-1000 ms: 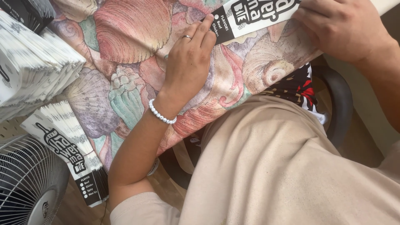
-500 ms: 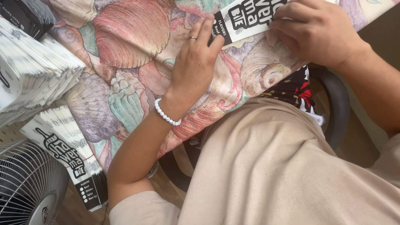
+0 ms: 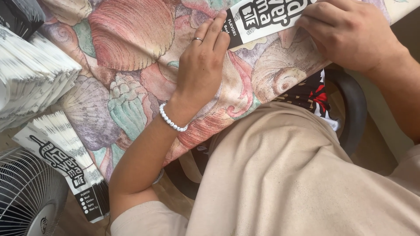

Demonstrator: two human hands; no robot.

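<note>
Both hands press flat on a black-and-white printed paper sleeve (image 3: 267, 17) at the tabletop's (image 3: 131, 52) far edge: the left hand (image 3: 203, 65) has slid onto its end, the right hand (image 3: 350, 32) holds the other end, flattening it.

A seashell-patterned tablecloth (image 3: 131, 48) covers the table, bearing a black-and-white paper sleeve (image 3: 267, 17) and stacked sleeves (image 3: 30, 83).
</note>
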